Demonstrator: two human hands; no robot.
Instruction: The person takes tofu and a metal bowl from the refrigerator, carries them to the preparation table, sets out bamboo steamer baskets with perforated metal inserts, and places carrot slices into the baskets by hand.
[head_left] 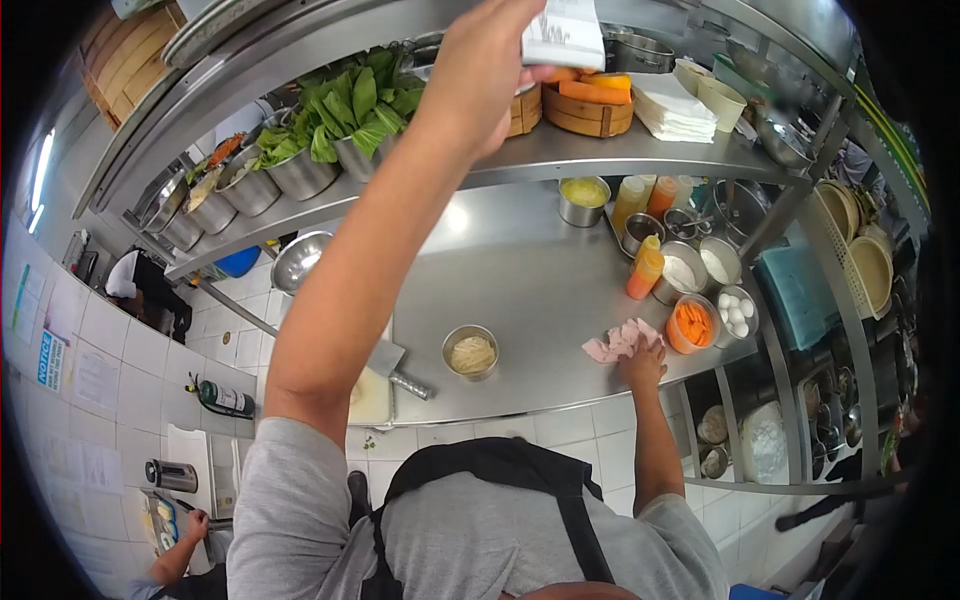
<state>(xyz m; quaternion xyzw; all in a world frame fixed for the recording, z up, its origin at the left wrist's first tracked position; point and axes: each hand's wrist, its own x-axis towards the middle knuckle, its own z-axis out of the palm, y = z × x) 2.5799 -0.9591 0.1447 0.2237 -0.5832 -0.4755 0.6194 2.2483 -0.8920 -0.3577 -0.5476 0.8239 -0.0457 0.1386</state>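
Note:
My left hand (482,75) is raised over the upper shelf, its fingers closed on a white object with dark writing (562,38); I cannot make out whether that is a slip or a packet. Down on the steel counter, my right hand (643,362) grips a crumpled pink cloth (612,343) near the front edge. Just right of the cloth is a clear tub of sliced carrots (692,324), with a container of white eggs (736,311) beside it. A small steel bowl of pale strips (471,354) stands mid-counter. Left of it lies a cleaver (387,357), partly over a white cutting board (373,400).
Leafy greens (355,105) in steel pots, a bamboo steamer of carrots (590,112) and stacked white napkins (672,106) line the upper shelf. Squeeze bottles (646,270) and steel containers crowd the counter's right side. Another person's hand (198,524) works at lower left.

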